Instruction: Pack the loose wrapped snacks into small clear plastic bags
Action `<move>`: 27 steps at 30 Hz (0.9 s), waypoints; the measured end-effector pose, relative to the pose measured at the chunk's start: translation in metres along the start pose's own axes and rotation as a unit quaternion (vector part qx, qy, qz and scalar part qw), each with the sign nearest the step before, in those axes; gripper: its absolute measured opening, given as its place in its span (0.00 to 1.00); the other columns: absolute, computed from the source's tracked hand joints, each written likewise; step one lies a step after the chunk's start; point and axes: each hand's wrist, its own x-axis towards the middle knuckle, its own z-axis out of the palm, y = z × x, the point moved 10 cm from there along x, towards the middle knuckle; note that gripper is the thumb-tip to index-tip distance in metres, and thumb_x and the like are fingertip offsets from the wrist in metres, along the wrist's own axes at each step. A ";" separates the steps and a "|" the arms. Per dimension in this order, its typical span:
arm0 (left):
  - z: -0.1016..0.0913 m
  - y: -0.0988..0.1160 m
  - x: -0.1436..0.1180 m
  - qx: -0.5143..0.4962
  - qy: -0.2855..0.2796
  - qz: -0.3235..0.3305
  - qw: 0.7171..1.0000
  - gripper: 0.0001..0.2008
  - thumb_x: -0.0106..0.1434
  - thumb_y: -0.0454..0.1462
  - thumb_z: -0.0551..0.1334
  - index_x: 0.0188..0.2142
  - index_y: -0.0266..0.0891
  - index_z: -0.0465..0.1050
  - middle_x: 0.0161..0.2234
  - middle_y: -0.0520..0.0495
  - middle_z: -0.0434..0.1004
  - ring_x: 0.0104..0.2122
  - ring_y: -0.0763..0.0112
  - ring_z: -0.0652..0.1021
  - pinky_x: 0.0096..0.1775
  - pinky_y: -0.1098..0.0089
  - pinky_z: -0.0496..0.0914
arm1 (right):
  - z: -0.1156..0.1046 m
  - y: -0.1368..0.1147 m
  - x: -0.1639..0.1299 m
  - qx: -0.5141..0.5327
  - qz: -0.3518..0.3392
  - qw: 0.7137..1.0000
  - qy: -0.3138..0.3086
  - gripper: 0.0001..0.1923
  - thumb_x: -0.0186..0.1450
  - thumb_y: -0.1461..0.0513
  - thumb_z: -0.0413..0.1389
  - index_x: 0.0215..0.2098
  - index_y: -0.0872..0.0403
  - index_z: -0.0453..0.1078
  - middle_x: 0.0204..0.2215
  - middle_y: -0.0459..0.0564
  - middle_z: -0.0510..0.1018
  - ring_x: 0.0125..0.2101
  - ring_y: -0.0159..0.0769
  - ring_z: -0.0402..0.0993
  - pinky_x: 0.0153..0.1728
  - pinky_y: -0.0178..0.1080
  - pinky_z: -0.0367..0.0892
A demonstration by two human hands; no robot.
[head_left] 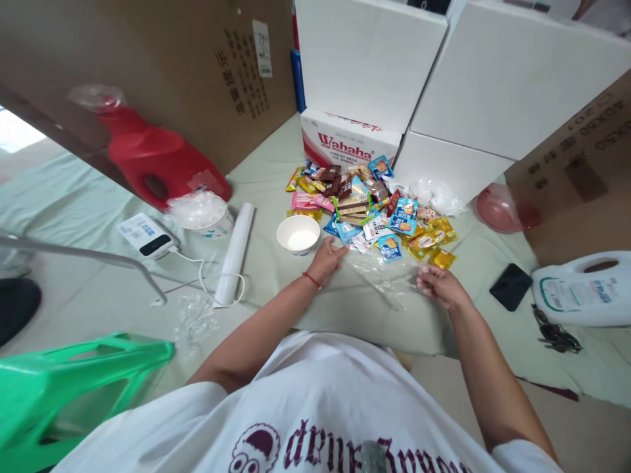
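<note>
While the snack pile (369, 203) is lying unsorted behind the empty cup (298, 234), left hand (328, 257) is resting spread beside it and right hand (438, 284) is pinching a clear bag (387, 276)

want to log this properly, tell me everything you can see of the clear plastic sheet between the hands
The clear plastic sheet is thin, see-through film, crinkled and glinting, so the pale green cloth shows through it. It lies flat on that cloth in front of the person. The left hand rests at its left edge, and the right hand seems to pinch its right edge. Its far edge reaches the pile of snack packets. Whether it is a bag or a single sheet cannot be told.
</note>
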 end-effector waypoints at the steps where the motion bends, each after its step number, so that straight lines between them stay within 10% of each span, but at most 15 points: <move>1: -0.015 0.001 -0.010 -0.006 0.059 0.015 0.998 0.26 0.60 0.44 0.70 0.54 0.42 0.66 0.35 0.54 0.69 0.29 0.76 0.72 0.27 0.77 0.65 | 0.004 0.002 0.000 0.013 -0.006 1.000 0.007 0.24 0.42 0.52 0.75 0.29 0.54 0.71 0.22 0.43 0.75 0.21 0.28 0.70 0.18 0.28 0.64; 4: -0.030 -0.017 -0.044 -0.008 0.085 -0.025 0.996 0.22 0.64 0.56 0.64 0.40 0.40 0.68 0.27 0.54 0.69 0.25 0.74 0.72 0.23 0.76 0.60 | 0.014 0.005 -0.011 0.038 -0.029 0.999 0.024 0.26 0.43 0.50 0.74 0.30 0.53 0.70 0.22 0.41 0.74 0.21 0.27 0.70 0.19 0.27 0.65; 8: 0.034 -0.067 -0.092 -0.007 -0.169 -0.229 0.959 0.36 0.58 0.71 0.54 0.30 0.39 0.66 0.23 0.48 0.75 0.19 0.72 0.73 0.20 0.73 0.51 | 0.027 0.002 -0.032 0.038 -0.056 0.998 0.018 0.27 0.45 0.46 0.73 0.31 0.53 0.70 0.24 0.42 0.75 0.24 0.29 0.72 0.21 0.28 0.67; 13: 0.076 -0.059 -0.090 0.084 -0.236 -0.150 0.956 0.25 0.50 0.55 0.73 0.23 0.37 0.69 0.19 0.50 0.73 0.18 0.77 0.66 0.21 0.73 0.51 | 0.025 0.002 -0.039 0.037 -0.063 0.997 0.006 0.28 0.45 0.45 0.73 0.32 0.53 0.71 0.24 0.42 0.75 0.24 0.29 0.72 0.20 0.29 0.67; 19: 0.028 -0.044 -0.067 0.037 -0.266 -0.133 0.954 0.23 0.43 0.49 0.77 0.27 0.36 0.71 0.20 0.55 0.69 0.18 0.83 0.59 0.21 0.75 0.48 | -0.023 0.019 -0.013 0.046 -0.032 0.998 0.017 0.24 0.46 0.51 0.75 0.33 0.53 0.72 0.24 0.42 0.75 0.22 0.27 0.71 0.19 0.27 0.65; 27: -0.045 -0.035 -0.069 0.253 -0.187 -0.033 0.949 0.19 0.55 0.52 0.68 0.29 0.38 0.75 0.20 0.55 0.65 0.21 0.75 0.63 0.26 0.71 0.55 | -0.017 0.038 0.005 -0.037 -0.005 0.999 -0.010 0.23 0.46 0.51 0.74 0.31 0.54 0.71 0.22 0.44 0.75 0.22 0.29 0.73 0.19 0.28 0.64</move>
